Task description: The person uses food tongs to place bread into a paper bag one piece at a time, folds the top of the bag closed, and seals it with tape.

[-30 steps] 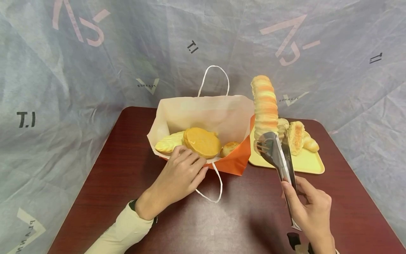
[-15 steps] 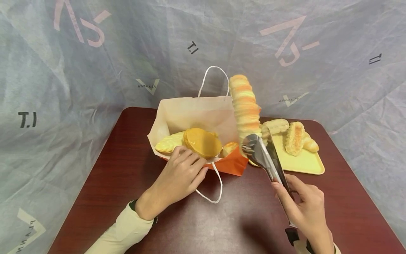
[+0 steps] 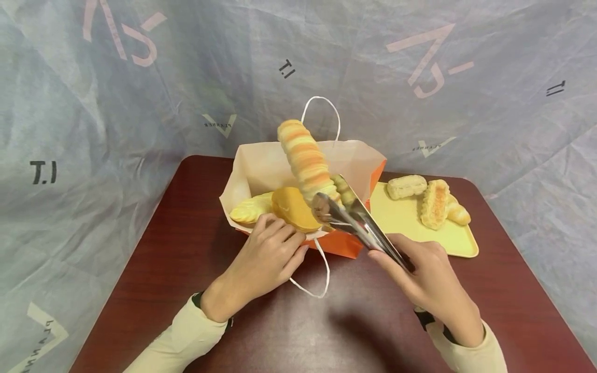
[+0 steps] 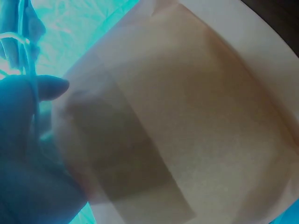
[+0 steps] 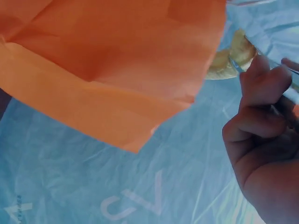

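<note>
My right hand (image 3: pixel 426 277) grips metal tongs (image 3: pixel 359 230). Pinched in the tongs' tips is a long ridged bread roll (image 3: pixel 308 160), tilted over the mouth of an orange paper bag (image 3: pixel 342 244) with a pale inside. Curled over the bag's front rim, my left hand (image 3: pixel 266 256) holds it beside the white cord handle (image 3: pixel 322 280). A yellow ridged bread (image 3: pixel 252 209) and a round brown bread (image 3: pixel 291 204) lie in the bag, partly covered by the hand and the roll. The right wrist view shows the right hand (image 5: pixel 261 126) beside the bag's orange side (image 5: pixel 117 70).
A yellow tray (image 3: pixel 396 228) to the right of the bag carries a pale oblong bread (image 3: pixel 407 187), a browned bread (image 3: pixel 435 204) and a small roll (image 3: pixel 458 211). All stand on a dark red table (image 3: pixel 186 217). A grey printed cloth (image 3: pixel 233 62) hangs behind.
My right hand has swung the tongs and ridged roll leftward from above the tray to over the bag, and the roll leans further left. My left hand stays at the rim.
</note>
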